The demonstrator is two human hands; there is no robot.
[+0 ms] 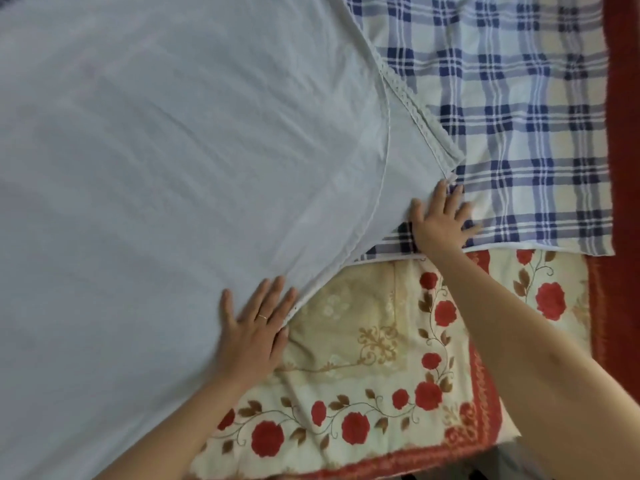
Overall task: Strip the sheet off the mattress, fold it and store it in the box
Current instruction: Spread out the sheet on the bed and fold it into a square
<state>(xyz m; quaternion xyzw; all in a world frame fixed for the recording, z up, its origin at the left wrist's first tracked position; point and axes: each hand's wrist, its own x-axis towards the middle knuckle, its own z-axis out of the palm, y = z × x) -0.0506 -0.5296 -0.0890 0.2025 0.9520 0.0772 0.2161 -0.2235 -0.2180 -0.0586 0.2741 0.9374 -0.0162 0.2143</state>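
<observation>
I note both flat, fingers spread: left hand [254, 329] presses sheet [173, 168] edge, right hand [441, 221] its corner, which points toward plaid blanket [519, 98].

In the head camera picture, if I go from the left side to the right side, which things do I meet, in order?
Wide pale white fabric sheet → left hand flat on its edge → right hand at the sheet's corner → blue-and-white checked cloth → dark red strip.

- The sheet [173, 168] is pale white and thin, with a lace trim along its hem.
- It lies flat over the left side of the bed [367, 344], in two layers, with its corner toward the right edge.
</observation>
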